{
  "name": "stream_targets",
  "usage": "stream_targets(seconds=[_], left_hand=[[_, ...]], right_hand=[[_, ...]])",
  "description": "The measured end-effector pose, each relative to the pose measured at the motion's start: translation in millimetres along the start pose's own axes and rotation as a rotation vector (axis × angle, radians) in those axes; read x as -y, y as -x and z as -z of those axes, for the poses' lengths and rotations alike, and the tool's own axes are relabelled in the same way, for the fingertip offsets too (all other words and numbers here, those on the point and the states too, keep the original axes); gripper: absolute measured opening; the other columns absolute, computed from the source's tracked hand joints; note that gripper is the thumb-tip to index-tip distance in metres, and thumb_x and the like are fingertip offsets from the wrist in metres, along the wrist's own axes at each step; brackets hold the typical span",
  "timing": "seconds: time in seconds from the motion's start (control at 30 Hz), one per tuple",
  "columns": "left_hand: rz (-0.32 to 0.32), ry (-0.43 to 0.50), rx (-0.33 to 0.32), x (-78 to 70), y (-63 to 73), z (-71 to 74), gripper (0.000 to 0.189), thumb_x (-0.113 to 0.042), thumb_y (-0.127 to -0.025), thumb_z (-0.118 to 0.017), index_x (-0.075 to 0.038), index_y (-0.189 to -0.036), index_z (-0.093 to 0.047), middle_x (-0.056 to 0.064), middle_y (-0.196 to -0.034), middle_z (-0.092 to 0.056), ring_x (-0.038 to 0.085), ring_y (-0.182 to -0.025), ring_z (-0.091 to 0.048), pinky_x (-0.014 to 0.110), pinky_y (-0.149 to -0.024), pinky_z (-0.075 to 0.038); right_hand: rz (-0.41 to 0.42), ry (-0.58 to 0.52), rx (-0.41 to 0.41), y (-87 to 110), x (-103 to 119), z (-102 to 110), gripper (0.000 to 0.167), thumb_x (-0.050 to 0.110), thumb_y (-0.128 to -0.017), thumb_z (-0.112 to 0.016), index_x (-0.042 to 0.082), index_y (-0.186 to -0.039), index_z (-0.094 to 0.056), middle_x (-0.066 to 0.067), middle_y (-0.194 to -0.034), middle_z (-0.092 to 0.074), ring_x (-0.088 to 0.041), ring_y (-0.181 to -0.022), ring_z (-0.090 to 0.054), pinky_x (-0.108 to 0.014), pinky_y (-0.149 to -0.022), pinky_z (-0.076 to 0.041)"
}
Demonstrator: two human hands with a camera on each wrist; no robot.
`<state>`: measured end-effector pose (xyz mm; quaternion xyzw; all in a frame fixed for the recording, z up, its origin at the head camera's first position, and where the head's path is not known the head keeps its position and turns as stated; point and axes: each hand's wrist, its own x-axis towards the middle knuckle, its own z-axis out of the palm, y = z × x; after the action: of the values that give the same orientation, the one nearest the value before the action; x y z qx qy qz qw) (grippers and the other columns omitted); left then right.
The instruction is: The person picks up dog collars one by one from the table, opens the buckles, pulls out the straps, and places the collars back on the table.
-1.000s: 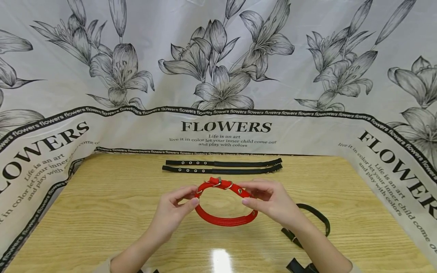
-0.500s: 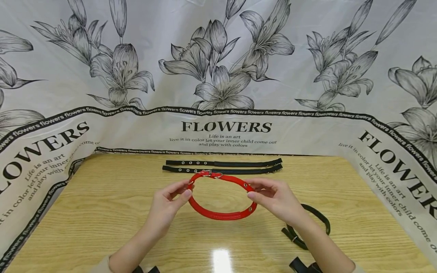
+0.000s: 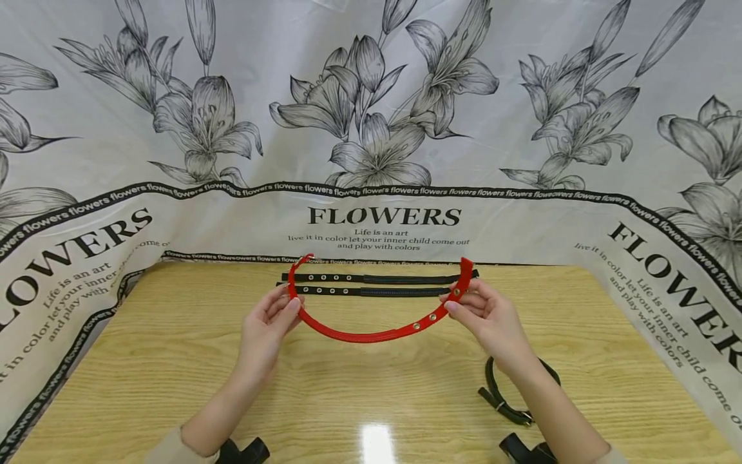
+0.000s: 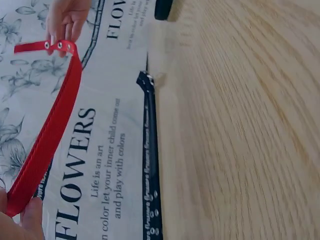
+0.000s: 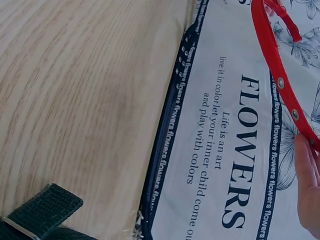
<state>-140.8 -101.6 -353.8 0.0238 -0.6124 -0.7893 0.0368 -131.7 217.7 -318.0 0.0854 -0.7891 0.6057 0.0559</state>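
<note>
A red collar [image 3: 359, 336] with metal eyelets hangs in a U above the table, its two ends apart. Near its buckle end, which points up at the left, my left hand [image 3: 263, 328] pinches the strap between thumb and fingers. My right hand [image 3: 489, 322] pinches the eyelet end, whose tip sticks up above the fingers. In the left wrist view the red collar [image 4: 55, 125] stretches from the near left fingers to the far right hand [image 4: 69, 20]. The right wrist view shows eyelets on the red collar [image 5: 272, 55] beside my right hand [image 5: 307, 185].
Two black collars [image 3: 406, 292] lie straight, side by side, at the table's back edge. A buckled black collar [image 3: 493, 380] forms a loop by my right forearm. Dark objects [image 3: 249, 451] show near both wrists. A flower-printed cloth [image 3: 382, 225] surrounds the wooden table [image 3: 174, 361].
The red collar has gone from a closed loop to an open strap, its ends separated. My hands have moved apart and upward, left hand to the left, right hand to the right.
</note>
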Motion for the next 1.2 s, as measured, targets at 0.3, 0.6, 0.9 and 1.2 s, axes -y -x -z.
stream_targets(seconds=[0.3, 0.6, 0.9, 1.2], left_hand=[[0.034, -0.313, 0.033, 12.3, -20.5, 4.3, 0.063, 0.002, -0.086, -0.062, -0.007, -0.139, -0.029, 0.026, -0.097, -0.062, 0.014, -0.075, -0.065, 0.029, -0.071, -0.056], [0.054, -0.381, 0.018, 19.7, -37.2, 9.5, 0.013, -0.001, -0.094, -0.051, 0.008, -0.104, -0.052, 0.025, -0.101, -0.062, 0.012, -0.08, -0.062, 0.029, -0.067, -0.056], [0.124, -0.385, -0.032, 26.5, -49.0, 21.4, 0.027, -0.01, -0.095, -0.054, 0.008, -0.114, -0.056, 0.018, -0.117, -0.051, 0.018, -0.093, -0.056, 0.033, -0.079, -0.054], [0.126, -0.373, -0.098, 30.6, -61.4, 24.5, 0.028, 0.004, -0.089, -0.054, 0.009, -0.117, -0.051, 0.02, -0.108, -0.053, 0.009, -0.078, -0.055, 0.025, -0.067, -0.054]], right_hand=[[-0.144, -0.161, -0.134, -11.1, -9.3, 2.7, 0.032, 0.001, -0.088, -0.062, -0.011, -0.113, -0.047, 0.005, -0.084, -0.066, -0.009, -0.078, -0.065, -0.025, -0.074, -0.055], [-0.285, -0.356, -0.217, -25.6, -23.3, 5.8, 0.026, -0.001, -0.09, -0.057, -0.007, -0.111, -0.045, 0.004, -0.079, -0.064, -0.008, -0.07, -0.066, -0.023, -0.071, -0.055], [-0.41, -0.547, -0.271, -31.9, -37.9, 17.6, 0.017, -0.005, -0.085, -0.062, 0.002, -0.099, -0.053, 0.0, -0.081, -0.063, -0.011, -0.072, -0.067, -0.022, -0.072, -0.054], [-0.544, -0.624, -0.324, -45.3, -51.3, 23.4, 0.038, -0.007, -0.085, -0.062, -0.003, -0.119, -0.045, 0.0, -0.076, -0.065, -0.01, -0.068, -0.066, -0.022, -0.069, -0.055]])
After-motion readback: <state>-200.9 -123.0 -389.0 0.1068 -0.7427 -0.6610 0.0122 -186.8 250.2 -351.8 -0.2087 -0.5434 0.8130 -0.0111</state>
